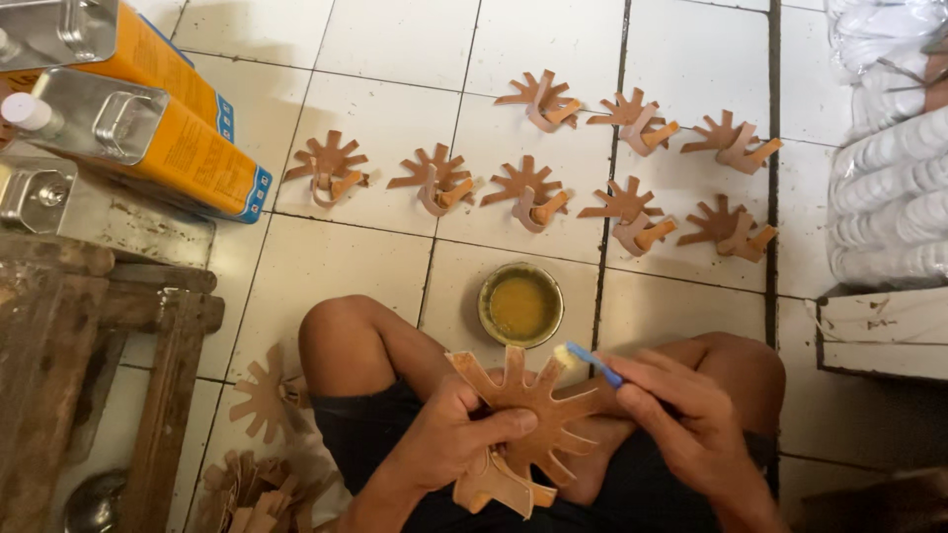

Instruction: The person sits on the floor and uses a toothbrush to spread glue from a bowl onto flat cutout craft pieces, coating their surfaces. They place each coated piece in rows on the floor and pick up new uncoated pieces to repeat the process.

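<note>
My left hand (459,434) grips a brown leather piece (528,405) with splayed tabs, held over my lap. My right hand (681,415) holds a blue-handled brush (591,363) whose pale bristle tip touches the upper right tab of the piece. A round tin of yellow glue (520,304) stands on the white tiled floor (326,266) just beyond my knees. Several similar cut leather pieces (528,190) lie spread in two rows on the tiles further out.
Orange and metal cans (148,128) lie at upper left above a worn wooden bench (89,345). More leather pieces (259,484) are piled by my left thigh. Bags of white soles (889,178) sit at the right edge.
</note>
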`<state>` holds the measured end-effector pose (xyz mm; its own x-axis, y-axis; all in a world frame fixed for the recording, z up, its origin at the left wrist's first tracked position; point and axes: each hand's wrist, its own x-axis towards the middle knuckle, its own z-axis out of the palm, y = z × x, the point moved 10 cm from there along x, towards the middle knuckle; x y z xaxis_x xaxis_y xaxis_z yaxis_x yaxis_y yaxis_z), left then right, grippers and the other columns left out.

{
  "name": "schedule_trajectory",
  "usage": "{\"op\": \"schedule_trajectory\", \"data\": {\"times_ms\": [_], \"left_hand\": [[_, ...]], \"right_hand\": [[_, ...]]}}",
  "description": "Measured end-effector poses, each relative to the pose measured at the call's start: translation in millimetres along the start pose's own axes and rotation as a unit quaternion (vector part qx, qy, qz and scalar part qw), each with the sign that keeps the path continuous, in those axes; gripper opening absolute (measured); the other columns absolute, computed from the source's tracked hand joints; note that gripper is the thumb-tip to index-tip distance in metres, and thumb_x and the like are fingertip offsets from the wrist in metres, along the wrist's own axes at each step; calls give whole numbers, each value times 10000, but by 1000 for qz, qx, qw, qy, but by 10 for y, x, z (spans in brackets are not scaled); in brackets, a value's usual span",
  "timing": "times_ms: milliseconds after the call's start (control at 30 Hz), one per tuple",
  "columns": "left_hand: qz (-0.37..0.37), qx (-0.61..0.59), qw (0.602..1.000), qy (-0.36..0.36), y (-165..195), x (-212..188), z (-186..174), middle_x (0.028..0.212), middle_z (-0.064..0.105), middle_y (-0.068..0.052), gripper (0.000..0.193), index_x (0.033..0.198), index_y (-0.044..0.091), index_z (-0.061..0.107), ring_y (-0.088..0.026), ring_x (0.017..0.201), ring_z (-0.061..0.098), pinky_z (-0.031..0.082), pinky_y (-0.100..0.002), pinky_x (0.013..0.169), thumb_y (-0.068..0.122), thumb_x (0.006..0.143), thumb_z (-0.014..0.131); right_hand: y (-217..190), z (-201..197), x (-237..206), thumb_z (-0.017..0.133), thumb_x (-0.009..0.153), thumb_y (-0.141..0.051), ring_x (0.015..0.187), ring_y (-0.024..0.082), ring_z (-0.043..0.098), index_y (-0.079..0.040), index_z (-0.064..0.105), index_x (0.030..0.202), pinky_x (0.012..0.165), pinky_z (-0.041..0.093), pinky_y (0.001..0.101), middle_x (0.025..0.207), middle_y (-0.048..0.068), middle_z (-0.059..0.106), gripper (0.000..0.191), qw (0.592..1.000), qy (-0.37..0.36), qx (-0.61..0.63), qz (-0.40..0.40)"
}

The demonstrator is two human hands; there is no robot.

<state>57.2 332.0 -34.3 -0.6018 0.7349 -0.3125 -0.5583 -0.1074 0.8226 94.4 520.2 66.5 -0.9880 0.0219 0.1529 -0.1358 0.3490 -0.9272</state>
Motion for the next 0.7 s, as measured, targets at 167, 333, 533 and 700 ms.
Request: {"op": "schedule_trajectory", "data": {"times_ms": [167,333,533,700], "left_hand": [[8,7,1000,-21,219,-30,117,1013,732,-41,341,1251,-35,674,-79,902,676,566,-258,797,25,916,689],[35,1,999,-15,298,-60,50,1034,741,-52,363,1268,-40,670,-88,915,683,568,-261,814,-1,906,669],[56,15,998,-7,426,-83,-11,1021,723,-59,272,1194,-85,696,-102,916,668,564,-278,801,-12,931,709],[-16,-54,995,84,272,-73,-155,960,749,-66,416,1213,15,677,-135,813,692,552,-283,696,-16,804,746]], "right_hand": [[0,-15,18,669,912,-45,631,105,607,21,723,1208,532,465,244,760,39,664,308,998,-22,-54,8],[143,-112,-36,673,886,-29,596,129,577,14,760,1137,513,436,266,721,51,650,269,994,15,-95,44],[349,-402,-85,647,942,-12,795,109,625,56,699,1101,694,502,253,892,61,688,180,983,109,-146,9],[526,-606,-252,629,987,1,649,96,506,65,714,1213,553,389,233,784,58,612,250,970,218,-35,103]]}}
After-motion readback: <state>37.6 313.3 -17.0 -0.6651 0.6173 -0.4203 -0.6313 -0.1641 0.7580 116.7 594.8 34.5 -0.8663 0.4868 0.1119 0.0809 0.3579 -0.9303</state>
